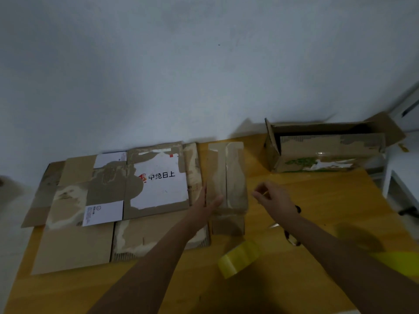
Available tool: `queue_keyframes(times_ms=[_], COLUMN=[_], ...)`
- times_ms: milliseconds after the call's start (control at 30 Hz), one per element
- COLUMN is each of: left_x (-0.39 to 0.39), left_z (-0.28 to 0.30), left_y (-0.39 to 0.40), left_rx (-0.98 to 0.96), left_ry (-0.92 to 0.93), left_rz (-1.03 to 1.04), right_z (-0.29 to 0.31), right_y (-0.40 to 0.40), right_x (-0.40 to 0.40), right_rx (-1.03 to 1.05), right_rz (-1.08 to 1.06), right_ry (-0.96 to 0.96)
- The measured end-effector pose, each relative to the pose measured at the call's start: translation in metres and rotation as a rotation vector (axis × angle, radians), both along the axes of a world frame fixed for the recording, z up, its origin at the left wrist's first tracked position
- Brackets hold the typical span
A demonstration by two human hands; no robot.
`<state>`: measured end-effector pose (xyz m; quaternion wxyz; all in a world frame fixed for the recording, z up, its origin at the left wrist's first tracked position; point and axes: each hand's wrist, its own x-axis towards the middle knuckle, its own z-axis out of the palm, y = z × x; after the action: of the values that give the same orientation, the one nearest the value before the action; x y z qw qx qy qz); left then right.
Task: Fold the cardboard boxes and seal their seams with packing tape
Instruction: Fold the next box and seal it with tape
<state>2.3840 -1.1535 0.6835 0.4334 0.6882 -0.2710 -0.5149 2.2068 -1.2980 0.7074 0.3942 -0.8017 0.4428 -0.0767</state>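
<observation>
Two hands are working at the desk (317, 200): the left hand (207, 203) is steadying a small folded box (226, 177) with flat fingers while the right hand (272, 197) is pinching what looks like a tape end, probably to lay along the box's seam next.

Dark object (292, 236) mostly hidden under right forearm; yellow patch (401, 264) cut off at right edge.

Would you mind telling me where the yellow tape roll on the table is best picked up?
Probably from above, across its width: the yellow tape roll lies tilted on the table, its curved outer band facing up and free. The right hand is nearer.
</observation>
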Motion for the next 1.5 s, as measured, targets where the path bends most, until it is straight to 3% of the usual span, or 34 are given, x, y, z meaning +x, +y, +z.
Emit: queue_keyframes(times_ms=[100,167,333,500,600,700,833,967,1067,1133,1233,1333,1500], left_x=[-0.004,-0.012,-0.011,0.015,0.03,0.028,0.006,0.001,0.003,0.006,0.009,0.009,0.014], left_z=[-0.001,0.001,0.014,0.054,0.078,0.067,0.007,-0.011,0.002,0.009,0.007,-0.007,-0.005], left_y=[0.009,0.011,0.009,-0.003,-0.008,-0.006,-0.008,-0.024,-0.031,-0.035,-0.042,-0.049,-0.042], left_rx=[-0.013,-0.025,-0.119,-0.217,-0.273,-0.261,-0.036,-0.038,-0.09,-0.112,0.009,0.106,-0.02], left_ry=[0.004,0.051,0.097,-0.031,-0.284,-0.687,-0.839,-1.008,-0.85,-0.767,-0.552,-0.153,-0.073], left_rz=[-0.018,0.003,0.131,0.154,0.067,-0.099,-0.508,-0.692,-0.534,-0.281,0.061,0.129,0.261], right_z=[0.0,0.002,0.022,0.044,0.044,0.022,-0.019,-0.011,-0.001,0.0,-0.005,-0.001,0.003], right_y=[0.008,0.016,0.013,0.011,0.014,0.017,0.009,-0.003,-0.021,-0.036,-0.054,-0.053,-0.028], right_x=[0.003,0.011,0.018,0.023,0.022,0.008,-0.016,-0.029,-0.024,-0.018,-0.015,-0.016,-0.014], right_rx=[0.335,0.44,0.432,0.513,0.582,0.579,0.427,0.123,-0.019,-0.044,0.133,0.328,0.36], right_rz=[-0.137,-0.175,-0.18,-0.154,-0.113,-0.076,-0.14,-0.319,-0.413,-0.416,-0.492,-0.427,-0.357], right_ry=[-0.042,-0.095,-0.156,-0.312,-0.372,-0.157,0.179,0.165,-0.008,-0.031,-0.015,0.009,-0.092])
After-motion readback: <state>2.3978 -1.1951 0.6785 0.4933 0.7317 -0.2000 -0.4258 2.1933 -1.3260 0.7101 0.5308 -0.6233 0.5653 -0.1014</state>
